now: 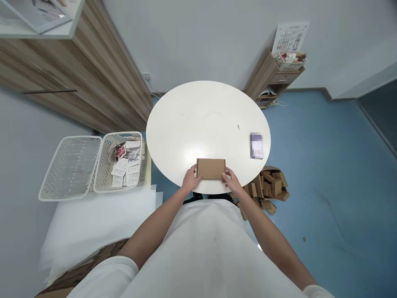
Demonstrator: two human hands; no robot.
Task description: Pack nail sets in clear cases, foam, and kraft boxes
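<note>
A small brown cardboard box (211, 169), flat and with its lid closed, is at the near edge of the white oval table (204, 111). My left hand (191, 179) grips its left end, thumb on the near left corner. At the opposite end my right hand (231, 180) is closed on the box in the same way, thumb over the near right corner. The undersides of the fingers are hidden.
On the table's right lies a blurred flat item (256, 145). Left stand a white basket (104, 165) of packets and cards and another basket (46, 182) with clear packaging. Several cardboard boxes (276, 187) lie on the floor at right. Beyond are a wooden cabinet (102, 62) and a small shelf (263, 70).
</note>
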